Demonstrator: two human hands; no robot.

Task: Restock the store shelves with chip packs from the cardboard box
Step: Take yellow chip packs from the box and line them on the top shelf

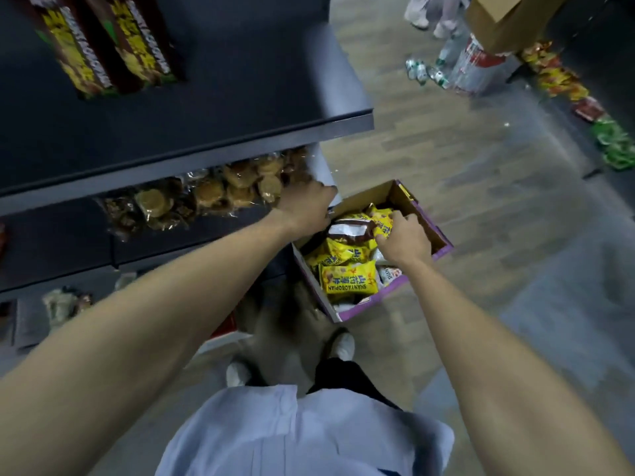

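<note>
- Chip packs (347,283), mostly yellow, lay piled in the cardboard box (433,235), which sat on the floor right of centre in the frame, just beside the end of the dark shelf (206,146).
- The right hand (405,242) was down in the box, its fingers curled onto a yellow pack (384,218) at the box's far end; a brown-and-white pack (350,231) lay just left of that grip.
- The left hand (305,204) sat at the box's upper left corner, where the box met the shelf end. Its fingers were bent over, but I could not tell whether they held the box rim, the shelf edge or nothing.
- The remaining packs lay below and left of the right hand, between the two wrists.
- To do this pick well, I judged it best to take the pack by its sealed edge, not its puffed middle, and to lift it straight up so its neighbours would not drag out.
- Bagged cookies (213,197) filled the shelf left of centre, so a bare stretch would suit the pack.
</note>
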